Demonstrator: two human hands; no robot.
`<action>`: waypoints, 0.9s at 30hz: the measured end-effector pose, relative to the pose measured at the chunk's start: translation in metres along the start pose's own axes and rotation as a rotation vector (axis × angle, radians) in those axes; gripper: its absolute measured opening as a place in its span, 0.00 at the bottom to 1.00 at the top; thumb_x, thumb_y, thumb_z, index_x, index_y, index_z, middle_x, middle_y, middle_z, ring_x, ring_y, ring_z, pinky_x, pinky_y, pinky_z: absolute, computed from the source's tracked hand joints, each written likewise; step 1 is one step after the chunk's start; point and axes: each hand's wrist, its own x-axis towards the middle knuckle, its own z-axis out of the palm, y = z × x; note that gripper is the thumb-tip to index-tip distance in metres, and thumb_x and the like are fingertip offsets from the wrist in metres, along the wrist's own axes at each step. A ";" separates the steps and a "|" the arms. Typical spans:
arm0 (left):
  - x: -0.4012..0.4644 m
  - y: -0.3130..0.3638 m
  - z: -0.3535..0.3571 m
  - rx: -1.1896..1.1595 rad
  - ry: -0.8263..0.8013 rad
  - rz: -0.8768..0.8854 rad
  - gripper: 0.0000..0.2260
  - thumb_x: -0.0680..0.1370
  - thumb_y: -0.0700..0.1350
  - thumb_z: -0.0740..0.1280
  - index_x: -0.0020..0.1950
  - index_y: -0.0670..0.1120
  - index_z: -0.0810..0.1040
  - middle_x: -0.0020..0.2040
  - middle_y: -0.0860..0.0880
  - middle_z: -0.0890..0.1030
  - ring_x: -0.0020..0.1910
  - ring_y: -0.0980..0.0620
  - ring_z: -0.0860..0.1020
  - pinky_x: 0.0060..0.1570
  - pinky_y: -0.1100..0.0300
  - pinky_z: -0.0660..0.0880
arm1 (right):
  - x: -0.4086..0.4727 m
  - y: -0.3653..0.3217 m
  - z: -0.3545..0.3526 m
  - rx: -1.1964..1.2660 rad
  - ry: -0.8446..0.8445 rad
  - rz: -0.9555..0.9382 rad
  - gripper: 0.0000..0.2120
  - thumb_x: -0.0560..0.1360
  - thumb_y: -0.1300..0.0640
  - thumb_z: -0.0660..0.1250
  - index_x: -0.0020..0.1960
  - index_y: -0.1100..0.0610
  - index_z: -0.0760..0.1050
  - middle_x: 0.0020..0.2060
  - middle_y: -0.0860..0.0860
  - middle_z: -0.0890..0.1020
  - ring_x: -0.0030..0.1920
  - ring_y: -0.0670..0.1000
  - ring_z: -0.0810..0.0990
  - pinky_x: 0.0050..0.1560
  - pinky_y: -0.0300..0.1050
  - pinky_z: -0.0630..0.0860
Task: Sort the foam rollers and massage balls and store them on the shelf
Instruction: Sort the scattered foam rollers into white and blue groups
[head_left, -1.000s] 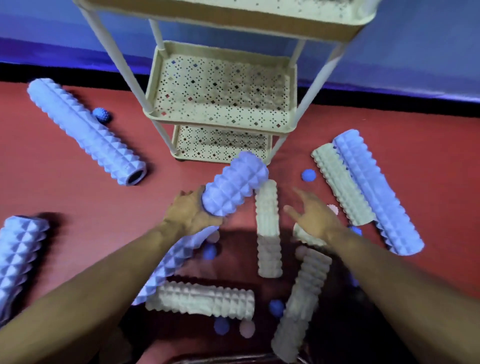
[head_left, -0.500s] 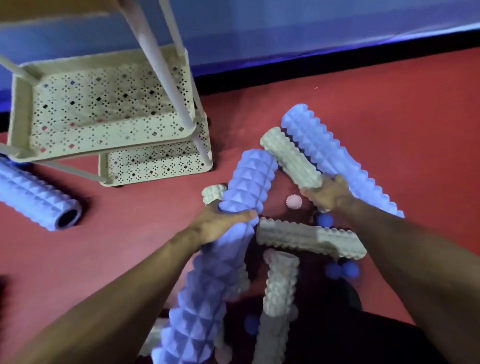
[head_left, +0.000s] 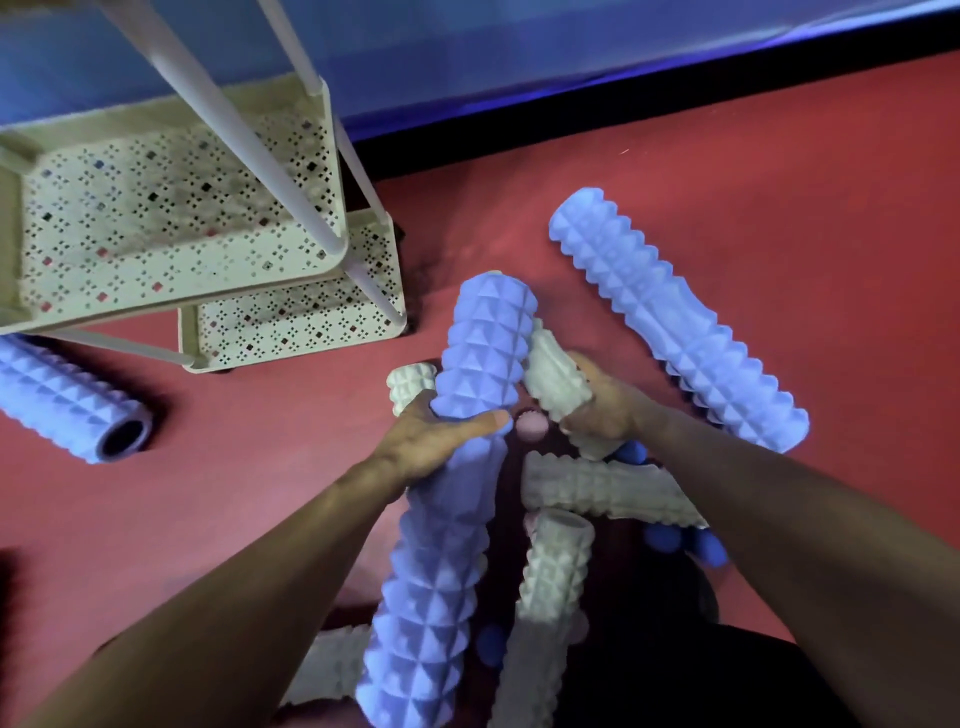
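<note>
Left hand (head_left: 441, 441) grasps the long blue roller (head_left: 457, 493) at mid-length, as half a second ago; right hand (head_left: 605, 415) grips the short white roller (head_left: 553, 379), now lifted against the blue one. A pink ball (head_left: 531, 427) lies between the hands. Beyond the right hand, a second blue roller (head_left: 675, 322) lies on the floor (head_left: 779, 182). Beyond the left hand, the shelf (head_left: 171, 218) trays hold nothing.
</note>
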 end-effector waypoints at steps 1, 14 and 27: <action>-0.001 -0.001 0.001 -0.001 -0.011 -0.004 0.11 0.71 0.52 0.79 0.51 0.53 0.86 0.49 0.56 0.87 0.51 0.59 0.84 0.50 0.64 0.80 | 0.001 0.000 0.002 0.008 -0.032 -0.021 0.51 0.65 0.50 0.79 0.80 0.50 0.54 0.70 0.50 0.73 0.68 0.54 0.74 0.68 0.49 0.71; 0.023 0.037 0.032 -0.449 0.158 -0.135 0.26 0.69 0.63 0.77 0.57 0.46 0.84 0.51 0.49 0.87 0.52 0.49 0.85 0.60 0.45 0.79 | -0.036 -0.067 -0.007 0.694 0.011 0.111 0.30 0.70 0.30 0.65 0.59 0.51 0.79 0.51 0.47 0.82 0.50 0.47 0.78 0.54 0.43 0.73; 0.039 0.044 0.066 -0.233 0.117 -0.061 0.28 0.81 0.60 0.63 0.78 0.51 0.63 0.68 0.54 0.75 0.61 0.54 0.77 0.64 0.50 0.76 | -0.029 -0.039 -0.084 0.115 0.290 0.055 0.41 0.65 0.38 0.79 0.71 0.53 0.69 0.59 0.45 0.80 0.59 0.49 0.79 0.57 0.42 0.74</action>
